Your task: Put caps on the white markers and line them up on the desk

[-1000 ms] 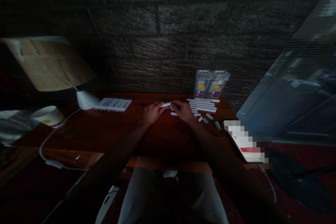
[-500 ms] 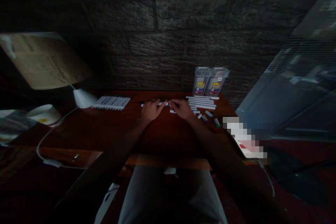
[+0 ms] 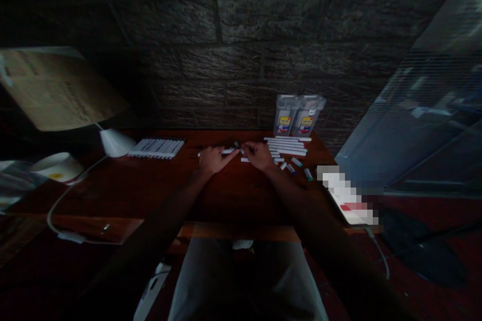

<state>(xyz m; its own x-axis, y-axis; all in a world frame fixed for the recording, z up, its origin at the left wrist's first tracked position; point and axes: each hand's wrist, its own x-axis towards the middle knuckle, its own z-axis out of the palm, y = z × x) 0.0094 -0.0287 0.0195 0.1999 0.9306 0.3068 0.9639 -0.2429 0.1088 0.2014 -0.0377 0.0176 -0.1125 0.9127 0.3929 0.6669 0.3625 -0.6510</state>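
My left hand [image 3: 213, 159] is closed around a white marker [image 3: 228, 151], which lies crosswise above the table with its tip end pointing right. Close beside that end, my right hand [image 3: 259, 155] pinches a small marker cap [image 3: 241, 149], dim and partly covered by the fingers. Several uncapped-looking white markers [image 3: 286, 146] lie side by side just right of my right hand. Loose caps with coloured ends are scattered in front of them, among them a green-ended cap [image 3: 308, 174] and a blue-ended cap [image 3: 290, 169].
Two clear plastic cases [image 3: 299, 116] stand against the stone wall. At left, a row of white markers [image 3: 157, 148] lies by a lamp [image 3: 115, 143] and a paper cup [image 3: 58, 168]. A blurred white device [image 3: 352, 205] is at the table's right edge. A cord [image 3: 52, 205] hangs over the front edge.
A small gap now shows between the marker's end and the cap, where my fingertips were together before. The camera view has shifted slightly; the scattered caps lie as before.
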